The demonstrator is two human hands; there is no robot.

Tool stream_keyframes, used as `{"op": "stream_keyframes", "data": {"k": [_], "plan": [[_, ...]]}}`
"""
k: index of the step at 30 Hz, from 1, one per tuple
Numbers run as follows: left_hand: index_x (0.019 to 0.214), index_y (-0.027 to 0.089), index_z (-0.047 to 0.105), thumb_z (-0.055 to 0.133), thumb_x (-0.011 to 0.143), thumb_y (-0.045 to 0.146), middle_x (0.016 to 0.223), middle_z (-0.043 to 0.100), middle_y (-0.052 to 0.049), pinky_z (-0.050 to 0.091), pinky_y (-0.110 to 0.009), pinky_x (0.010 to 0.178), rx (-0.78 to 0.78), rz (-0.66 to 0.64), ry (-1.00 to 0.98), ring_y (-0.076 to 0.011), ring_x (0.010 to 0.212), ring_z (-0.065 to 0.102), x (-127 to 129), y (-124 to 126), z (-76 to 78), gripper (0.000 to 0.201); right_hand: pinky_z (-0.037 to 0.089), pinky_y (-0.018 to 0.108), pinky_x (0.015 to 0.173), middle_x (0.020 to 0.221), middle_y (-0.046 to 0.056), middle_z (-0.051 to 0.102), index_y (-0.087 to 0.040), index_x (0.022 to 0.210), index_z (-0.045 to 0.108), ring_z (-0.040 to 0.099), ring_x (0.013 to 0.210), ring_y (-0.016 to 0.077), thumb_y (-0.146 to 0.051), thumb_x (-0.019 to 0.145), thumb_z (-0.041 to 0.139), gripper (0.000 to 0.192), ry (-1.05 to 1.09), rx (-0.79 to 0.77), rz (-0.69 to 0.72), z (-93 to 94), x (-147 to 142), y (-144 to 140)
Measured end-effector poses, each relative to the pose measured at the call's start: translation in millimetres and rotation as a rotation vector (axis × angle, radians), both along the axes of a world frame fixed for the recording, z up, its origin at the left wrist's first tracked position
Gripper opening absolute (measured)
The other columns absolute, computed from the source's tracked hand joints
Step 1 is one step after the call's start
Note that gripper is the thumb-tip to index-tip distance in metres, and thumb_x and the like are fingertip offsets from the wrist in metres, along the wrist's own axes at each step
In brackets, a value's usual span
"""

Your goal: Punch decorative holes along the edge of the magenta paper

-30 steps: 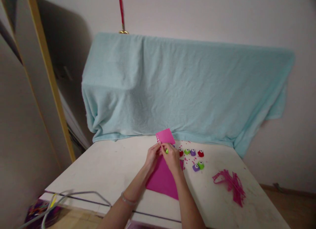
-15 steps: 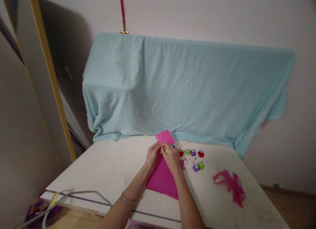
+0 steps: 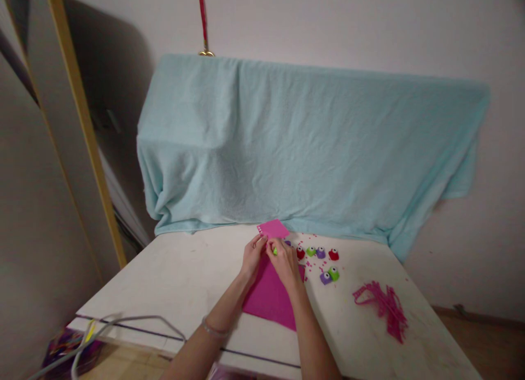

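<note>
Item: pink sheet [image 3: 268, 295], flat on the counter [image 3: 184, 281], its far end curled up off the surface past my fingers.

Left hand [image 3: 253, 258]: closed in a pinch on the sheet's left edge, near the lifted end.

Right hand [image 3: 284, 262]: closed around a small green punch [image 3: 275, 251], pressed at the same edge; only a sliver of green shows between my fingers.

Nearby: spare punches [image 3: 320, 254] in red, green and purple just right of the sheet; two more [image 3: 330, 274] nearer me; pink confetti [image 3: 312, 268] scattered among them; a heap of pink strips [image 3: 383, 303] well to the right; a blue towel [image 3: 303, 145] draped behind.

Risks, as I judge them: the sheet slides under the punch if my left pinch slackens, giving a crooked or torn hole; the curled end springs back and misaligns the edge; my right wrist is close enough to knock the spare punches.
</note>
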State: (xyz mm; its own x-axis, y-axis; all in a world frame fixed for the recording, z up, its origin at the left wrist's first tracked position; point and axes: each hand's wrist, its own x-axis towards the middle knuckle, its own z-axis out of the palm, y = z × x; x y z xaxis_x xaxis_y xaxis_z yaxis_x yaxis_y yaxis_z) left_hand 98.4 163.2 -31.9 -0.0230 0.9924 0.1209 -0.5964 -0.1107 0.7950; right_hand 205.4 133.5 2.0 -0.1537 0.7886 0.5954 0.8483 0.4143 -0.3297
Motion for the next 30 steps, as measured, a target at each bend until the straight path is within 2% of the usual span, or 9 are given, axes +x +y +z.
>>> {"op": "stream_keyframes", "data": {"k": [4, 8, 14, 20, 26, 30], "plan": [[0.092, 0.012, 0.065, 0.075, 0.069, 0.032, 0.085, 0.065, -0.006, 0.046, -0.022, 0.069, -0.025, 0.018, -0.042, -0.0128, 0.073, 0.058, 0.0, 0.1, -2.0, 0.032, 0.037, 0.023, 0.062, 0.079, 0.002, 0.068, -0.021, 0.090, 0.060, 0.062, 0.069, 0.0137, -0.023, 0.093, 0.043, 0.018, 0.080, -0.005, 0.006, 2.8, 0.0, -1.9], [0.091, 0.013, 0.065, 0.076, 0.070, 0.030, 0.087, 0.065, -0.005, 0.049, -0.025, 0.072, -0.063, -0.032, -0.165, -0.0129, 0.074, 0.060, 0.7, -0.6, -2.2, 0.029, 0.041, 0.023, 0.069, 0.089, 0.006, 0.069, -0.019, 0.098, 0.061, 0.064, 0.075, 0.0150, -0.024, 0.093, 0.042, 0.020, 0.242, 0.034, -0.036, 4.9, 3.2, -1.9], [0.089, 0.015, 0.065, 0.074, 0.072, 0.025, 0.090, 0.067, -0.005, 0.052, -0.031, 0.078, -0.105, -0.052, -0.254, -0.0160, 0.079, 0.063, -0.1, -2.0, 1.0, 0.022, 0.041, 0.025, 0.064, 0.079, 0.009, 0.069, -0.017, 0.096, 0.063, 0.063, 0.069, 0.0174, -0.033, 0.094, 0.039, 0.029, 0.400, 0.066, -0.158, 6.3, 8.5, 0.2], [0.092, 0.015, 0.065, 0.071, 0.075, 0.027, 0.095, 0.067, -0.007, 0.052, -0.033, 0.080, -0.088, -0.064, -0.252, -0.0183, 0.084, 0.063, -1.1, -4.9, 4.8, 0.021, 0.038, 0.025, 0.061, 0.076, 0.007, 0.069, -0.017, 0.095, 0.063, 0.062, 0.066, 0.0171, -0.033, 0.093, 0.039, 0.028, 0.389, 0.048, -0.184, 5.7, 8.1, 0.7], [0.099, 0.016, 0.063, 0.070, 0.075, 0.026, 0.098, 0.066, -0.006, 0.052, -0.029, 0.079, -0.089, -0.011, -0.255, -0.0158, 0.085, 0.063, -3.0, 0.9, -3.9, 0.026, 0.037, 0.025, 0.061, 0.074, 0.006, 0.068, -0.017, 0.094, 0.063, 0.062, 0.066, 0.0171, -0.032, 0.093, 0.038, 0.029, 0.325, 0.056, -0.182, 3.5, 5.9, 0.9], [0.101, 0.017, 0.060, 0.074, 0.070, 0.023, 0.087, 0.066, -0.003, 0.051, -0.023, 0.069, -0.116, 0.047, -0.271, -0.0114, 0.072, 0.062, -5.6, 5.1, -8.1, 0.034, 0.035, 0.025, 0.059, 0.074, 0.006, 0.068, -0.017, 0.094, 0.063, 0.062, 0.064, 0.0172, -0.030, 0.093, 0.038, 0.028, 0.266, 0.042, -0.210, -0.4, 6.2, 3.0]]}}
